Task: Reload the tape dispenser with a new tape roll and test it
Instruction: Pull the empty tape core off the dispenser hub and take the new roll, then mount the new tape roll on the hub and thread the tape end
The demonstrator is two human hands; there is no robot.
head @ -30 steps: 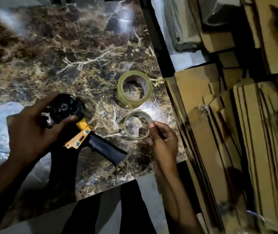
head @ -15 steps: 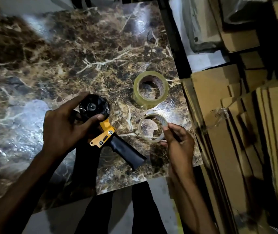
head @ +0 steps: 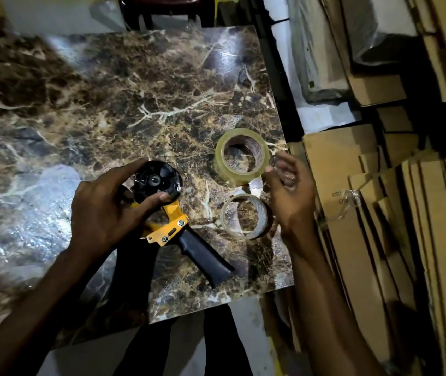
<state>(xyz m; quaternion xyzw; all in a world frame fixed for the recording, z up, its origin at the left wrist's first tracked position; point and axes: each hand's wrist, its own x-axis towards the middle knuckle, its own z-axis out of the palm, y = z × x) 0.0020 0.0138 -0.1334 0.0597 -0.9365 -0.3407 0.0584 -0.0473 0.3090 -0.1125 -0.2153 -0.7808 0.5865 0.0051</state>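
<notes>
bench (head: 53,126): dark brown marble-look top with pale veins, pretty glossy, fills the whole left and middle of the view
left hand (head: 102,213): wrapped around the front end of the dispenser, thumb lying across the lower edge of the hub, fingers curled over the top, so it's gripping it firmly
tape dispenser (head: 173,226): yellow frame, lying on the bench a bit left of center; black handle (head: 205,259) sticks out toward 5 o'clock
hub (head: 156,181): black spoked wheel at the dispenser's 11 o'clock end, bare, no roll on it
near roll (head: 243,215): thin, nearly used-up clear ring, flat on the bench just at 3 o'clock of the yellow frame
new tape roll (head: 240,156): fat clear roll, flat on the bench at 12 o'clock of the thin ring, close to the bench's right edge
right hand (head: 292,191): loosely spread, holding nothing, fingers pointing to 10 o'clock at the fat roll; fingertips look right at its rim, can't tell if they actually touch
cardboard (head: 379,213): flattened sheets stacked on edge, off the bench at 3 o'clock
</notes>
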